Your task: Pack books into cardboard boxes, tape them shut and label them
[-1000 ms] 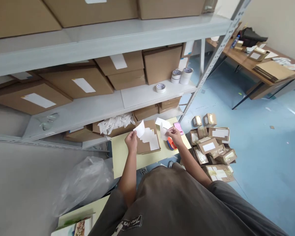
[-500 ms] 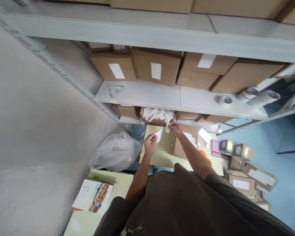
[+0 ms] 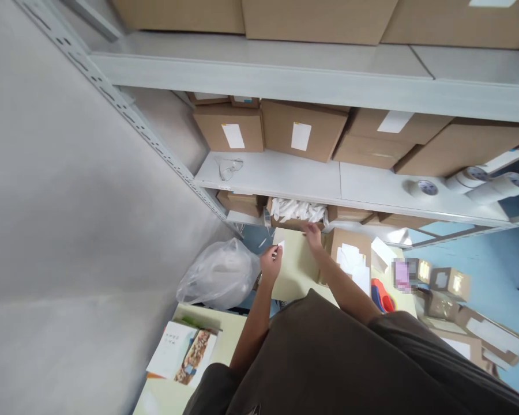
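Just steel shelving [image 3: 259, 72], yellow tabletop [image 3: 294, 271]

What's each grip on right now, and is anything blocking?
Left grip pinching a small white paper slip. Right grip at the front of the box of white scraps. Plastic bag beside the pale yellow board, not blocking.

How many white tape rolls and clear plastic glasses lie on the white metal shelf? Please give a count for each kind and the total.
White tape rolls: 3 in view
Clear plastic glasses: 1
Total: 4
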### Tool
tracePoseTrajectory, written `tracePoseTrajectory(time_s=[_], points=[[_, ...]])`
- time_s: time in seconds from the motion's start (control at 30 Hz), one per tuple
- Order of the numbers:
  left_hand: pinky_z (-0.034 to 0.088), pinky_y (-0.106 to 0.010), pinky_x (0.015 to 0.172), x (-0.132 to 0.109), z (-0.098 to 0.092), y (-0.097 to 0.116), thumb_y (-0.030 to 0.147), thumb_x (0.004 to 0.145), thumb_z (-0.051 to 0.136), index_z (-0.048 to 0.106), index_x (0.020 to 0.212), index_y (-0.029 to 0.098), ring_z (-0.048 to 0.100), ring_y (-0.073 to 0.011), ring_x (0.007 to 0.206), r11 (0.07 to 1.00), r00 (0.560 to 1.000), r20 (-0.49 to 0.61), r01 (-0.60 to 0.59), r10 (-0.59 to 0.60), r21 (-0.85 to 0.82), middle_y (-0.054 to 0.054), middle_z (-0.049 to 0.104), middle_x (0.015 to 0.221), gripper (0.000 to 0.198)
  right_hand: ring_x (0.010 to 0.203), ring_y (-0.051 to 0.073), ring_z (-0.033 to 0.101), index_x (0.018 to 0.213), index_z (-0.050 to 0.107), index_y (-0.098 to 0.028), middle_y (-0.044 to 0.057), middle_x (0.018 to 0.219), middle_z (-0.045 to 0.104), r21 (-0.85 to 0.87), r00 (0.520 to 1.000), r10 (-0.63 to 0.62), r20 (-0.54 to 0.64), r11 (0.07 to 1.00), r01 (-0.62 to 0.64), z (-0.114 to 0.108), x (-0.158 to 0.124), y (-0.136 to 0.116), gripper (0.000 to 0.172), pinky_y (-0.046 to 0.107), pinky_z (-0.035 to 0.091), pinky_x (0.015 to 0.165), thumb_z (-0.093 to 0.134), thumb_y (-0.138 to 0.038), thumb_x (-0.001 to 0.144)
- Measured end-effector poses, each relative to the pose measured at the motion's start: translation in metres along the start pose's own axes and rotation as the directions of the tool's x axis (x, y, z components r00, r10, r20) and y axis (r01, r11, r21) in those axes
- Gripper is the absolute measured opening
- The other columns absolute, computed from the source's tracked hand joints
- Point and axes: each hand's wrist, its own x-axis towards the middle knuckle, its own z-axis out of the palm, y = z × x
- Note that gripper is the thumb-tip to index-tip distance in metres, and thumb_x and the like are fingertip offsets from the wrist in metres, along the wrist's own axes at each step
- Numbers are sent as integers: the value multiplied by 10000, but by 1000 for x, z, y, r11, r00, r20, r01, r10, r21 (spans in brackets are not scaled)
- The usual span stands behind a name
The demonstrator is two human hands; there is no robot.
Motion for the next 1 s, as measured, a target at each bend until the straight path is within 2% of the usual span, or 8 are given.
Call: tracePoseTrajectory(time_s=[0.1,0.2,0.43,0.5,0.6,0.73,0.87,1.0], points=[[562,-274,767,-4,25,5,413,1036,568,795,940,208,717,-183,849,991,986,119,-125,118,47,-85,784,954,321,898,257,755,912,775,-184,116,944,798,113,982,107,154,986,-125,-38,-55,20,519,370,588,824,750,-700,874],[574,-307,853,-20,61,17,394,1027,608,804,897,224,725,-202,908,951,932,247,-296,267,87,-88,771,939,290,925,268,763,900,776,-196,120,931,805,220,951,178,253,947,-236,-77,-103,28,551,372,578,831,767,-742,826],[569,-396,1005,-80,134,53,474,943,768,837,1046,260,703,-292,1098,861,789,473,-496,392,115,-136,755,1128,248,816,224,705,770,717,-207,43,796,763,354,983,181,-42,923,-154,-150,-138,31,462,345,564,797,910,-613,663],[561,-411,1025,-89,146,58,533,873,834,827,1134,258,694,-311,1133,890,820,460,-439,342,121,-149,746,1209,380,809,226,701,774,729,-210,37,781,762,363,979,186,-84,921,-144,-170,-142,36,449,342,560,782,905,-606,658],[582,-406,930,-95,159,57,598,883,783,806,1168,226,718,-279,997,980,943,319,-142,92,137,-148,761,1180,469,792,237,708,753,743,-200,45,749,763,365,975,222,-13,909,-202,-193,-148,46,439,352,567,767,946,-562,610],[573,-350,766,-104,165,47,631,849,739,786,852,204,699,-224,780,980,903,382,194,-198,49,-78,756,855,430,748,227,704,727,744,-189,50,731,761,373,957,261,130,881,-291,-199,-160,64,437,350,572,720,956,-545,587],[578,-334,810,-123,160,44,559,798,774,741,705,226,701,-213,828,988,929,336,143,-154,55,-62,740,880,348,710,187,677,741,726,-186,49,754,758,343,919,361,159,853,-394,-190,-177,80,368,302,550,653,947,-452,616],[584,-321,821,-133,154,50,489,805,762,735,693,230,704,-210,857,988,937,321,111,-141,108,-70,743,930,284,759,186,685,834,671,-219,22,825,750,399,899,434,65,814,-422,-185,-191,87,406,303,570,666,959,-373,593]])
